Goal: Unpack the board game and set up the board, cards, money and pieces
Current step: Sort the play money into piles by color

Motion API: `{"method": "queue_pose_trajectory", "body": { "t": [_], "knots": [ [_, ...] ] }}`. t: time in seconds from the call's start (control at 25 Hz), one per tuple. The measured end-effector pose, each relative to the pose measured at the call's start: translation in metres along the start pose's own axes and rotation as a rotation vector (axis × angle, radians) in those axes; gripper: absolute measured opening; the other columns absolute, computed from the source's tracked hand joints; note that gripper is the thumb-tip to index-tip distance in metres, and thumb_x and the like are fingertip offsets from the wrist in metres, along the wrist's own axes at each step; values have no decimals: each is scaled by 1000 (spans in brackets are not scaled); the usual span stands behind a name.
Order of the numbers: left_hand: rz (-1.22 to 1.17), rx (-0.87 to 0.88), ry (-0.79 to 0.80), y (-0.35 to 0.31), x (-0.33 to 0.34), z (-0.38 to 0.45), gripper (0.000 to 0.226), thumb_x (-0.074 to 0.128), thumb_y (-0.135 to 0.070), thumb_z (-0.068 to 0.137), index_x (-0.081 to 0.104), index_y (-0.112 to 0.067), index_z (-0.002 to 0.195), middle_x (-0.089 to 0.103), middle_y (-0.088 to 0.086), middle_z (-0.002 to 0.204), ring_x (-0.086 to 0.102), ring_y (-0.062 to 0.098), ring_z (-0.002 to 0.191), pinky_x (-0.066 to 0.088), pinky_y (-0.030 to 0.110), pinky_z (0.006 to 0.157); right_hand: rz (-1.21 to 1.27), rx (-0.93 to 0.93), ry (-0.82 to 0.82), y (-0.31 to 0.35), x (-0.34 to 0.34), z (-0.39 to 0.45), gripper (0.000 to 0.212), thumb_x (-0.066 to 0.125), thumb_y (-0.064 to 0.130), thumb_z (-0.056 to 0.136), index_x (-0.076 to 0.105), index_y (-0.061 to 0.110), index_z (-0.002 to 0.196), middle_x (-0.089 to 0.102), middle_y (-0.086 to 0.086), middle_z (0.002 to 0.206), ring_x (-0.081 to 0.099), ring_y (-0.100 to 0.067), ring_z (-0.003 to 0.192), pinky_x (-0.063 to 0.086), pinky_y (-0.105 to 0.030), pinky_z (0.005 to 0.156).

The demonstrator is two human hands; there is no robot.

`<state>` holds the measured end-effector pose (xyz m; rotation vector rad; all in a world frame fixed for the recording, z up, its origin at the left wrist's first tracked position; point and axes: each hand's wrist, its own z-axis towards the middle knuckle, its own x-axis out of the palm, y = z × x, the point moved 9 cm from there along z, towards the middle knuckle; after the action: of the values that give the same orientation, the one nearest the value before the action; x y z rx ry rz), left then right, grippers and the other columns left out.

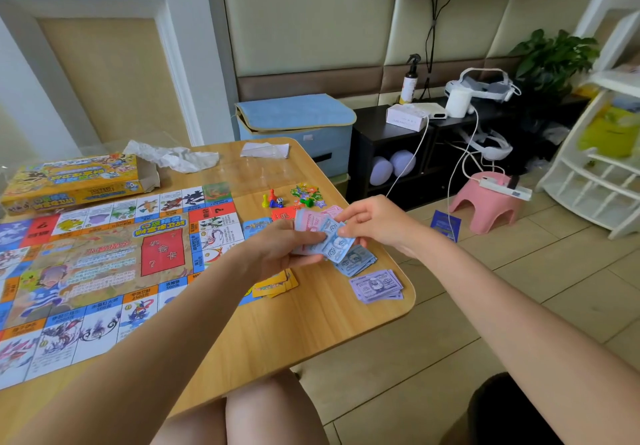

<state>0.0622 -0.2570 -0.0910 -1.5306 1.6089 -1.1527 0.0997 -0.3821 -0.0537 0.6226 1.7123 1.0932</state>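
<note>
- Over the table's [311, 323] right edge, the left hand [277, 250] grips a mixed wad of notes [313, 228], pink and blue, fingers curled under it and thumb on top.
- Right hand [372, 221] pinches the top blue note [334, 245] between thumb and fingertips, apparently peeling it off the wad.
- Just below the hands, a blue pile [356, 261] lies on the table; a purple pile [377, 286] sits near the corner, close to the edge.
- Board [86, 264] lies unfolded across the left of the table, with the box [72, 181] behind it.
- Pawns [272, 199], a die and small tokens cluster beyond the board's far corner; yellow cards [275, 283] lie by its near right edge, partly hidden under the left forearm.
- Judgement: sorting money by colour is under way; pink notes seem not yet laid out.
- Risk: thin notes cling, so two may lift as one and a wrong colour lands in the blue pile.
- Risk: a loosened left grip could spill the wad over the sorted piles and mix them.
- Risk: the purple pile lies so near the corner that a brushing right forearm could sweep it to the floor.
- Risk: the left forearm hangs over the yellow cards and could scatter them.
</note>
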Motion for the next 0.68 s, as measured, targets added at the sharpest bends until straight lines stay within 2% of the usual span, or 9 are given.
{"method": "queue_pose_trajectory", "body": {
  "t": [0.16, 0.24, 0.32, 0.4, 0.56, 0.68],
  "knots": [
    [43, 10, -15, -3, 1, 0, 5, 62, -4, 85, 64, -8, 87, 69, 2, 73, 68, 6, 58, 53, 16, 49, -39, 16, -19, -1, -3, -2, 23, 71, 7, 80, 64, -1, 100, 62, -4, 68, 48, -6, 46, 40, -13, 45],
    [18, 24, -4, -5, 4, 0, 3, 61, -10, 88, 63, -7, 88, 70, 4, 76, 69, 8, 63, 55, 17, 52, -104, 20, -35, -1, -5, 0, 16, 73, 13, 79, 65, 3, 89, 58, -3, 62, 48, -5, 46, 36, -12, 41],
    [-11, 37, -32, -5, -1, 3, 9, 59, -14, 90, 61, -5, 90, 69, 7, 81, 68, 12, 71, 56, 20, 53, -178, 32, -66, -5, -10, 0, 19, 74, 20, 79, 66, 2, 80, 54, -1, 57, 45, -8, 49, 35, -11, 41],
    [6, 52, -65, -5, -10, 5, 14, 55, -13, 93, 62, -2, 95, 69, 9, 87, 68, 14, 74, 55, 19, 51, -207, 58, -77, -16, -13, -1, 24, 73, 23, 80, 65, 2, 74, 51, 0, 54, 42, -9, 48, 36, -15, 46],
    [50, -21, -50, 7, -14, 2, 14, 53, -10, 93, 62, 1, 94, 70, 15, 87, 71, 17, 67, 54, 20, 50, -361, 107, -131, -41, -15, -5, 30, 73, 26, 80, 57, 12, 58, 51, 3, 53, 43, -6, 48, 36, -18, 52],
    [92, -133, 6, 22, -2, -1, 16, 54, -6, 92, 58, 7, 101, 69, 19, 87, 71, 24, 67, 57, 23, 52, -505, 105, -176, -45, -16, -8, 26, 74, 28, 79, 58, 12, 66, 53, 4, 62, 50, -11, 59, 44, -28, 62]
  ]
}}
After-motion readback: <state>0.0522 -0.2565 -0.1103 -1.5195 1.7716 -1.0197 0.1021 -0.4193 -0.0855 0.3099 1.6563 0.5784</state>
